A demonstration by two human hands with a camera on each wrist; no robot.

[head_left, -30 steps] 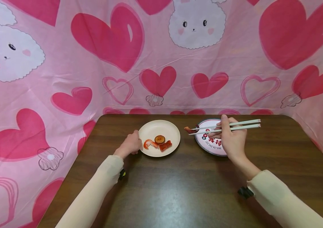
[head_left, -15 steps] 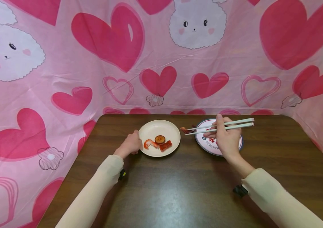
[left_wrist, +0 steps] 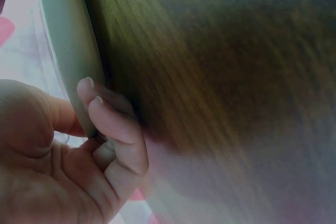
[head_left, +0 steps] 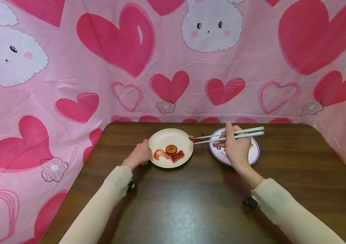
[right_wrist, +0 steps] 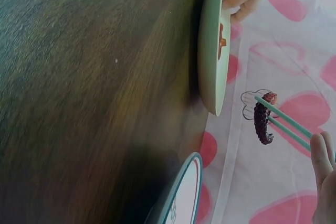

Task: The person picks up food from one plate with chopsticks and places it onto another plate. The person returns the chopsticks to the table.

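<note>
My left hand [head_left: 138,154] grips the left rim of a cream plate [head_left: 162,135], thumb on the inner side and curled fingers beneath, as the left wrist view shows. On that plate lie a shrimp [head_left: 160,154], a round brown slice resembling a mushroom [head_left: 171,149] and a reddish-brown flat piece of food [head_left: 177,156]. Pale green chopsticks [head_left: 246,130] are held in my right hand [head_left: 237,147]. Their tips pinch a dark, curled octopus tentacle [right_wrist: 261,118], raised above the table, and in the head view it overlaps the cream plate's right rim.
A white plate with a blue rim and red lettering [head_left: 221,156] stands to the right, partly hidden by my right hand; a small piece of food [head_left: 250,145] shows on it. Both plates stand on a brown wooden table [head_left: 173,203]. Behind hangs a pink heart-patterned cloth [head_left: 166,61].
My right hand has moved left with the chopsticks and octopus tentacle, from beside the white plate to the cream plate's right rim. The left hand and cream plate stay put.
</note>
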